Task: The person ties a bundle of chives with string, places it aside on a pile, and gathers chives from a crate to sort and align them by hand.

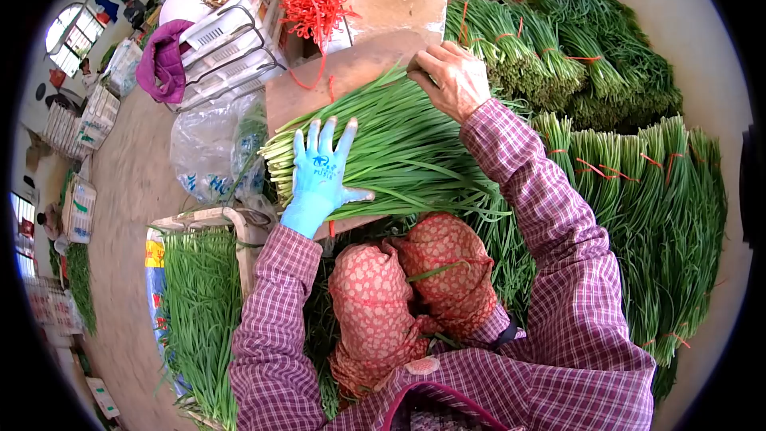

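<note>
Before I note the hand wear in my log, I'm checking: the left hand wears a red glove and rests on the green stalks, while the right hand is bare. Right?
Not quite: the head view shows a blue glove on the left hand, resting on the green stalks. The right hand is bare.

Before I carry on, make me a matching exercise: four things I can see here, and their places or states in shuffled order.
1. Blue-gloved left hand
2. Bare right hand
3. Purple cloth garment
4. Long green bundles on the person's right

A. Tied with red bands
B. Spread over loose green stalks
C. Draped at stacked white plastic crates
D. Fingers bent, beyond the plaid right sleeve

Pairs: 1-B, 2-D, 3-C, 4-A
</note>
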Motion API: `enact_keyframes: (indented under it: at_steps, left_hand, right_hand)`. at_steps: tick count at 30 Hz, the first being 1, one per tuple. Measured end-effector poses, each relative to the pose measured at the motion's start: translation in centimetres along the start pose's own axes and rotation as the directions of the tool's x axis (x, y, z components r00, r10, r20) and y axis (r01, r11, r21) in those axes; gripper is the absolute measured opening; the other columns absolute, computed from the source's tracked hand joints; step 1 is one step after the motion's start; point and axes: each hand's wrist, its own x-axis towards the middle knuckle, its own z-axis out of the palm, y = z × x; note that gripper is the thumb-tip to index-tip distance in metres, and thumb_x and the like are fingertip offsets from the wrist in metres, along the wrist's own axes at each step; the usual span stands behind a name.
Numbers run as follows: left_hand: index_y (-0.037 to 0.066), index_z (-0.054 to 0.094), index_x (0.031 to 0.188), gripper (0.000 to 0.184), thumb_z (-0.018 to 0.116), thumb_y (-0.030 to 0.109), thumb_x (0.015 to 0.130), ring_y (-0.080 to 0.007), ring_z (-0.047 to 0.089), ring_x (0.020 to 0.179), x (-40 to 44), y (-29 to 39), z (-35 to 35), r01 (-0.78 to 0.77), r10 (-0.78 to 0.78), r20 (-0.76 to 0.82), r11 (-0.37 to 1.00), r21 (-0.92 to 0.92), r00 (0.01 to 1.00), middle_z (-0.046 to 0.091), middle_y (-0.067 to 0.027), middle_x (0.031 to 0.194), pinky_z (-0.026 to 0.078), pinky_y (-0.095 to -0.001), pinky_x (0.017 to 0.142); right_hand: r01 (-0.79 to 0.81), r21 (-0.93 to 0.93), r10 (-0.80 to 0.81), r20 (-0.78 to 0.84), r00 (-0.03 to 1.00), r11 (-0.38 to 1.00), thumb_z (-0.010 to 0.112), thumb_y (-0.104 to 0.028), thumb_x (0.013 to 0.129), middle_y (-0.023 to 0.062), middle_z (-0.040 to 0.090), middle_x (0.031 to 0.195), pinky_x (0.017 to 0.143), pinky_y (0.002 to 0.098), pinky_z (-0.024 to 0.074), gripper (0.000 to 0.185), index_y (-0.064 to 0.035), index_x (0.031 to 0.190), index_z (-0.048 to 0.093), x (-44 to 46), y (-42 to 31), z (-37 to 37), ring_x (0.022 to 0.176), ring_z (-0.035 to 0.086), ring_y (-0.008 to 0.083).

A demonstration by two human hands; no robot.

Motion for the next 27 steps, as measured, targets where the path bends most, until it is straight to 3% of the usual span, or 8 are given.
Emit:
enact_keyframes:
  at_steps: [13, 17, 18, 19, 20, 23, 25, 27]
  left_hand:
    - [0.02, 0.023, 0.149, 0.126, 0.082, 0.063, 0.046, -0.0399, 0.026, 0.135, -0.4, -0.5, 0.1, -0.057, 0.056, -0.098, 0.998, -0.016, 0.994, 0.029, -0.0157, 0.147, 0.017, -0.0592, 0.111]
    - [0.002, 0.018, 0.148, 0.136, 0.08, 0.067, 0.045, -0.0347, 0.025, 0.138, -0.2, -0.6, 0.5, -0.008, 0.001, -0.095, 0.997, -0.072, 0.995, 0.027, -0.0159, 0.148, 0.015, -0.0582, 0.112]
    - [0.001, 0.016, 0.148, 0.138, 0.08, 0.067, 0.045, -0.0351, 0.025, 0.138, -0.2, -0.6, 0.4, 0.029, -0.035, -0.066, 0.995, -0.091, 0.997, 0.026, -0.0172, 0.148, 0.015, -0.0575, 0.112]
    - [0.0, 0.014, 0.148, 0.14, 0.08, 0.068, 0.044, -0.0356, 0.026, 0.137, -0.1, -0.6, 0.4, 0.063, -0.068, -0.035, 0.992, -0.112, 0.997, 0.026, -0.0185, 0.148, 0.015, -0.0568, 0.113]
    - [0.0, 0.014, 0.148, 0.14, 0.08, 0.068, 0.044, -0.0356, 0.026, 0.137, -0.1, -0.6, 0.6, 0.063, -0.068, -0.036, 0.991, -0.114, 0.997, 0.026, -0.0185, 0.148, 0.015, -0.0568, 0.113]
    - [-0.002, 0.012, 0.148, 0.143, 0.081, 0.067, 0.043, -0.0357, 0.026, 0.137, -0.1, -1.4, 1.5, 0.049, -0.069, -0.116, 0.985, -0.168, 0.991, 0.025, -0.0214, 0.149, 0.013, -0.0553, 0.114]
    - [-0.002, 0.008, 0.148, 0.144, 0.082, 0.065, 0.044, -0.0369, 0.027, 0.137, 0.0, -1.9, 1.7, -0.036, -0.021, -0.217, 0.966, -0.255, 0.976, 0.025, -0.0223, 0.149, 0.012, -0.0553, 0.114]
    - [-0.002, 0.012, 0.148, 0.139, 0.086, 0.058, 0.046, -0.0352, 0.029, 0.137, -0.4, -2.3, 1.4, -0.02, -0.059, -0.226, 0.943, -0.331, 0.972, 0.027, -0.0208, 0.15, 0.015, -0.0505, 0.115]
  right_hand:
    - [0.014, -0.028, -0.016, -0.097, 0.995, 1.0, 0.064, -0.028, 0.082, 0.0027, 0.059, 0.078, 0.071, 0.038, 0.048, 0.013, -0.0144, 0.084, 0.061, 4.4, -3.7, -1.9, 0.079, 0.059, 0.0234]
    - [0.1, 0.129, -0.081, -0.142, 0.987, 0.987, 0.062, -0.026, 0.087, 0.0039, 0.063, 0.089, 0.079, 0.0371, 0.049, 0.021, -0.012, 0.103, 0.062, 4.5, -5.9, -2.8, 0.087, 0.06, 0.022]
    - [-0.059, 0.575, 0.227, -0.225, 0.948, 0.816, 0.059, -0.027, 0.091, 0.0082, 0.063, 0.099, 0.085, 0.0371, 0.0479, 0.029, -0.0088, 0.113, 0.057, 4.0, -6.7, -1.8, 0.095, 0.059, 0.0217]
    - [-0.114, 0.895, 0.521, -0.145, 0.841, 0.432, 0.056, -0.027, 0.094, 0.0124, 0.064, 0.108, 0.092, 0.0372, 0.0467, 0.036, -0.0056, 0.123, 0.052, 3.4, -7.5, -1.1, 0.103, 0.059, 0.0214]
    - [-0.184, 0.934, 0.59, -0.034, 0.807, 0.305, 0.048, -0.03, 0.099, 0.0206, 0.056, 0.125, 0.099, 0.0374, 0.0429, 0.044, -0.0016, 0.132, 0.042, 2.5, -8.2, -0.6, 0.114, 0.054, 0.0238]
    - [-0.394, 0.728, 0.489, 0.093, 0.867, 0.561, 0.049, -0.031, 0.097, 0.0191, 0.055, 0.123, 0.099, 0.0428, 0.0414, 0.044, -0.0052, 0.132, 0.044, -0.2, -10.6, 4.4, 0.114, 0.054, 0.0315]
    - [-0.339, 0.477, 0.312, 0.136, 0.94, 0.811, 0.051, -0.029, 0.095, 0.0167, 0.056, 0.119, 0.099, 0.0442, 0.0378, 0.043, -0.0081, 0.131, 0.046, -1.4, -11.7, 7.2, 0.112, 0.052, 0.0322]
    - [-0.28, 0.4, 0.27, 0.083, 0.959, 0.872, 0.051, -0.031, 0.093, 0.0103, 0.059, 0.115, 0.099, 0.044, 0.0354, 0.037, -0.0127, 0.126, 0.053, -2.3, -11.9, 8.9, 0.11, 0.052, 0.0276]
